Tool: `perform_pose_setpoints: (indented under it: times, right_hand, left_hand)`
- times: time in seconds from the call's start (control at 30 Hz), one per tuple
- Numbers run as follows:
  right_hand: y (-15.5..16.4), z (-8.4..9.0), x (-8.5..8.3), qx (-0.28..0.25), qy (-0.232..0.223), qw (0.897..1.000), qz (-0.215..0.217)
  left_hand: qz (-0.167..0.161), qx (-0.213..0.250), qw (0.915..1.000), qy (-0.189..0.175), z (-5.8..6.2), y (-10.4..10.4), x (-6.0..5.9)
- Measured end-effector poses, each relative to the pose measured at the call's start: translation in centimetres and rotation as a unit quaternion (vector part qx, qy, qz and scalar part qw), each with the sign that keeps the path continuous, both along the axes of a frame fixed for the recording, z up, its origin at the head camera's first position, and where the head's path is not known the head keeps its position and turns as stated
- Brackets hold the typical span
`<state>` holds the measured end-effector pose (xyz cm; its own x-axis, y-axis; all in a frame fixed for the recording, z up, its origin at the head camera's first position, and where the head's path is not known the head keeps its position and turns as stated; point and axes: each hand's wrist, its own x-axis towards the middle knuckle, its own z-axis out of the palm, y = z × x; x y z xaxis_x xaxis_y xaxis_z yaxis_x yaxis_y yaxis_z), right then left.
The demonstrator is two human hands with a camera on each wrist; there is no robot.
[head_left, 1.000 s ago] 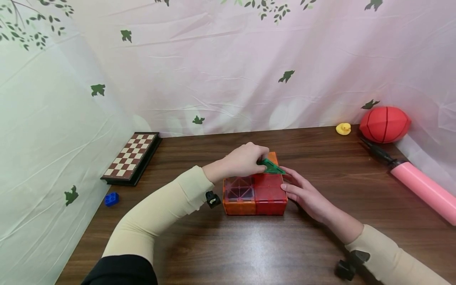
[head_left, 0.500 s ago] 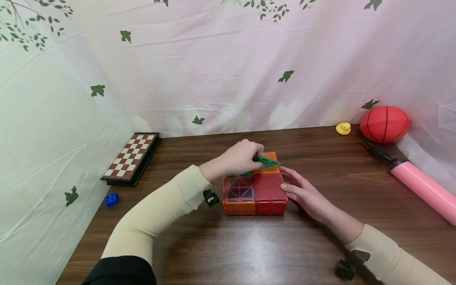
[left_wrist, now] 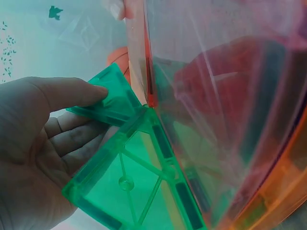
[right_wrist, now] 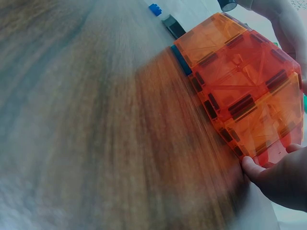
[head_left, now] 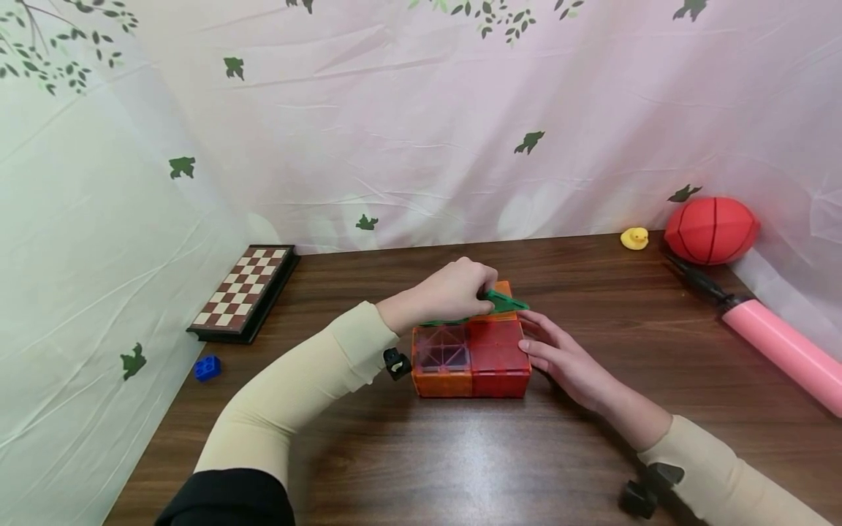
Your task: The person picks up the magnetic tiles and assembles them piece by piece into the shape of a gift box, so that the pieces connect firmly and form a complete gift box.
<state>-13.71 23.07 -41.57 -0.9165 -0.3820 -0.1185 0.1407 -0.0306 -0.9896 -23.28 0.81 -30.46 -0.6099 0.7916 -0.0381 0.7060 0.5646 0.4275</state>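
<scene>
A low box of translucent orange and red magnetic tiles (head_left: 471, 356) sits mid-table; the right wrist view shows its orange side (right_wrist: 240, 91) close up. My left hand (head_left: 450, 292) hovers over the box's far part and pinches green tiles (head_left: 503, 302), a square and a triangle joined at an edge (left_wrist: 139, 184), thumb on the triangle. My right hand (head_left: 559, 351) lies with straight fingers against the box's right side, fingertips (right_wrist: 256, 168) touching the red wall.
A folded chessboard (head_left: 242, 291) lies at the back left, a small blue brick (head_left: 207, 367) near the left edge. At the right are a yellow duck (head_left: 634, 237), a red ball (head_left: 710, 229) and a pink pump (head_left: 779, 347). Cloth walls enclose the table (head_left: 460, 467).
My left hand lifted the green tiles slightly off the box top and tipped them flatter. The right hand stayed against the box.
</scene>
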Motion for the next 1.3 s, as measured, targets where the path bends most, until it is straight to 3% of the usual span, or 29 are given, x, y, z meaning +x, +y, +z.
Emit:
perform_pose_setpoints:
  times: [0.63,1.3]
  right_hand:
    - [0.0,0.1,0.0,-0.003,0.006,1.000,0.003]
    - [0.0,0.1,0.1,-0.008,0.002,1.000,0.002]
  left_hand:
    - [0.010,-0.034,0.9993,0.008,0.3,-0.5,0.0]
    - [-0.009,-0.015,0.9998,-0.007,0.0,-1.4,-0.2]
